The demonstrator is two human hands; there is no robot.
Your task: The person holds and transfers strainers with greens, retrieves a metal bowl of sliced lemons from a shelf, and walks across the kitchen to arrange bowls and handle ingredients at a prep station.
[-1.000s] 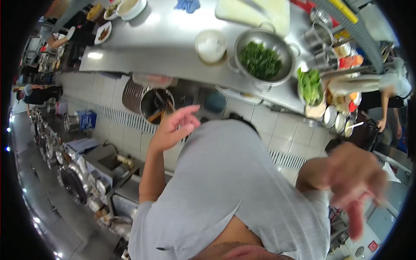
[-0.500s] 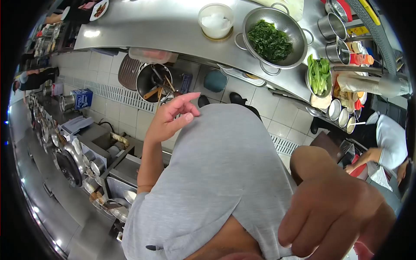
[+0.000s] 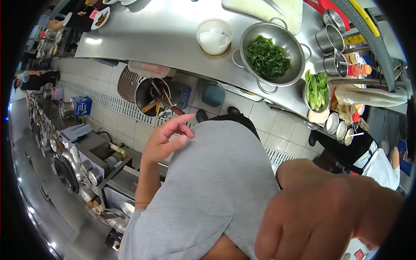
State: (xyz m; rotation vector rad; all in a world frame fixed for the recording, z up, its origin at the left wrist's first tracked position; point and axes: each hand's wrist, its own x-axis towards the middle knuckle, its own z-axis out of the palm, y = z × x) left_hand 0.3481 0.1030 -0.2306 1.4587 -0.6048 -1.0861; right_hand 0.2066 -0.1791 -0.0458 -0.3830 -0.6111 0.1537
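Observation:
My left hand is raised in front of the grey shirt, its fingers loosely bent and apart, with nothing in it. My right hand looms large at the lower right, very close to the camera. Its fingers are curled in and their tips are cut off by the lower edge, so what they hold, if anything, is hidden. Across from me on the steel counter stands a metal colander of dark cooked greens. Beside it is a white plastic tub with white contents.
A bowl of leafy greens, steel pots and small sauce bowls stand at the right. A knife lies on a cutting board. Below the counter is a wok with utensils. Other people work at the right and far left.
The view has tilted, so more of the counter's far side shows. My right hand has come lower and further left. The left hand keeps its pose. The person at right has turned.

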